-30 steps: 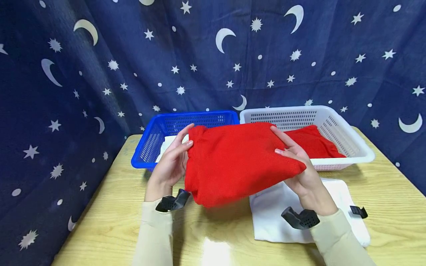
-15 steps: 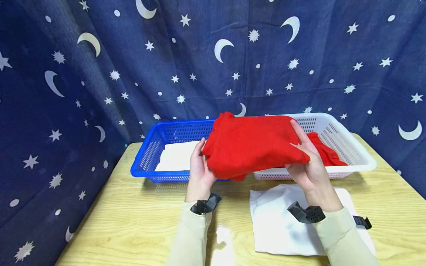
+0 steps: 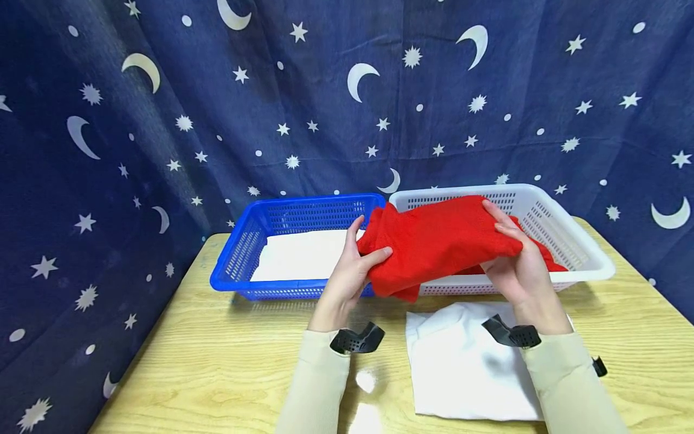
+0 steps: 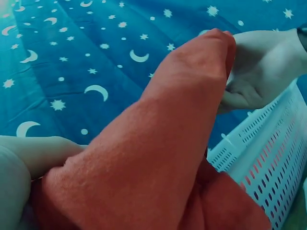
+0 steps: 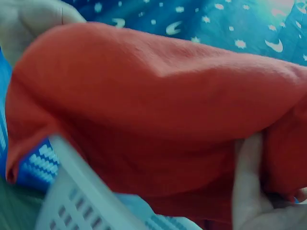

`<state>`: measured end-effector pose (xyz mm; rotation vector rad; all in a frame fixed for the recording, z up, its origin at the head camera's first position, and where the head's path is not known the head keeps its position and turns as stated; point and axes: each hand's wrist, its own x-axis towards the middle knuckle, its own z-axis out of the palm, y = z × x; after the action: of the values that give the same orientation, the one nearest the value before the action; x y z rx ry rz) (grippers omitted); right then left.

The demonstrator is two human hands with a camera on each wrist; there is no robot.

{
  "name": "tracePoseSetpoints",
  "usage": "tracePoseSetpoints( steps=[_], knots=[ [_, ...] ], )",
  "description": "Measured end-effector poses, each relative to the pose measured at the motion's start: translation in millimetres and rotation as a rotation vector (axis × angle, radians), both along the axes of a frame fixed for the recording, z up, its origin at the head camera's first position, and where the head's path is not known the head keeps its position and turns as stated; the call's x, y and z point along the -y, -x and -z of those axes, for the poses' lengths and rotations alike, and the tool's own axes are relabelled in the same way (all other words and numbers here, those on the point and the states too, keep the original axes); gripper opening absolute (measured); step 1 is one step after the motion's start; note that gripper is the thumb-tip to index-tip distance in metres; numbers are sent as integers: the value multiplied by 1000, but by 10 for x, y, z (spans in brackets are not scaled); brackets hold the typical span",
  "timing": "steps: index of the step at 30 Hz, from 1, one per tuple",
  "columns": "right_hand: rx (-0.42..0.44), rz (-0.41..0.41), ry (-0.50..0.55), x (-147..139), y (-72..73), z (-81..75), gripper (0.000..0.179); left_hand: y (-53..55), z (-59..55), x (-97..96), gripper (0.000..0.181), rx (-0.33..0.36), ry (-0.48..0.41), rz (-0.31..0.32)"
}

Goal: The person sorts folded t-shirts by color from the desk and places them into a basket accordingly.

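Observation:
Both hands hold a folded red cloth point(image 3: 434, 241) in the air, over the front of the white basket point(image 3: 591, 271). My left hand point(image 3: 347, 280) grips its left end, thumb on top. At the right end, my right hand point(image 3: 520, 274) pinches the cloth between thumb and fingers. A loose flap hangs below the left part. In the left wrist view the red cloth point(image 4: 144, 134) stretches up to the right hand point(image 4: 264, 67). The right wrist view shows the underside of the red cloth point(image 5: 144, 105) above the basket rim. Another red cloth point(image 3: 547, 256) lies inside the white basket, partly hidden.
To the left, a blue basket point(image 3: 233, 283) touches or nearly touches the white one and contains a folded white cloth point(image 3: 303, 256). Another white cloth point(image 3: 466, 367) lies flat on the wooden table point(image 3: 217, 361), under the right forearm. A star-and-moon curtain point(image 3: 325, 108) hangs behind.
My left hand has moved right with its end of the red cloth, towards the right hand. The cloth now spans less width and sits further right, and its left end has dropped since mid-way.

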<state>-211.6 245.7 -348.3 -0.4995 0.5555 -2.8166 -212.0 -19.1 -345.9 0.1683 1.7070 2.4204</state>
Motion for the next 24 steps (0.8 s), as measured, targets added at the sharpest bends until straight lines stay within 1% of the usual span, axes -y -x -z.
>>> tracePoseSetpoints(
  steps=[5, 7, 8, 9, 10, 12, 15, 16, 18, 19, 20, 21, 22, 24],
  knots=[
    [-9, -89, -10, -171, 31, 49, 45, 5, 17, -65, 82, -39, 61, -24],
    [-33, -88, -61, -225, 32, 50, 45, 0, 13, -82, 82, -58, 65, -25],
    [-50, -67, -118, -246, 29, 45, 45, -6, 8, -91, 81, -74, 60, -25],
    [-65, -39, -192, -262, 26, 38, 45, -15, -4, -98, 80, -83, 55, -24],
    [-71, 12, -310, -275, 19, 24, 46, -29, -24, -109, 79, -98, 54, -21],
    [-67, 119, -599, -284, 0, -12, 49, -59, -65, -133, 76, -115, 54, -16],
    [-68, 260, -1087, -271, -19, -59, 56, -93, -115, -173, 71, -127, 73, -17],
    [-70, 303, -1239, -264, -25, -71, 57, -86, -113, -188, 70, -127, 77, -18],
    [-90, 384, -1452, -257, -27, -84, 58, -50, -86, -214, 69, -119, 72, -23],
    [-94, 425, -1525, -255, -25, -80, 57, -25, -66, -226, 69, -111, 66, -25],
    [-92, 461, -1567, -254, -24, -73, 57, 3, -42, -236, 69, -103, 61, -25],
    [-85, 496, -1583, -250, -21, -62, 56, 30, -20, -243, 70, -96, 58, -24],
    [-75, 530, -1589, -244, -16, -47, 57, 56, 5, -246, 70, -91, 56, -19],
    [-58, 568, -1543, -223, 0, -5, 58, 82, 34, -237, 73, -88, 83, -5]
  ],
)
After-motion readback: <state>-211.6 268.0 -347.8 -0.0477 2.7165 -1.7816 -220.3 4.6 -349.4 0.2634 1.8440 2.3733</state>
